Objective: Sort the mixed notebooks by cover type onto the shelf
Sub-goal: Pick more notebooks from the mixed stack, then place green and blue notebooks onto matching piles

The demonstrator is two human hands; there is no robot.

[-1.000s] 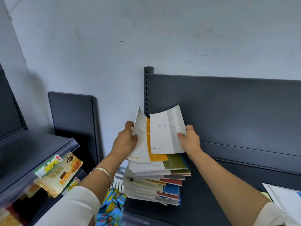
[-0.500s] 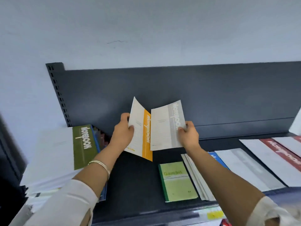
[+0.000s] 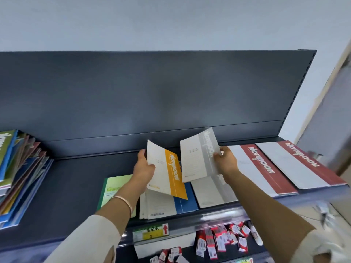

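Slumped pile of glossy notebooks (image 3: 17, 171) at left of the dark metal shelf (image 3: 72, 183), flat green notebook (image 3: 114, 188), your left hand (image 3: 143, 168) gripping a thin orange-striped notebook (image 3: 167, 171) tilted above a blue-striped stack (image 3: 165, 204), your right hand (image 3: 226, 162) pinching a grey-striped notebook (image 3: 199, 156), two red-striped notebooks (image 3: 262, 168) flat at right

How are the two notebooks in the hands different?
The orange notebook has an orange stripe; the grey notebook has a grey one. The left hand holds the orange notebook, the right hand the grey notebook. Both are white and say Notebook.
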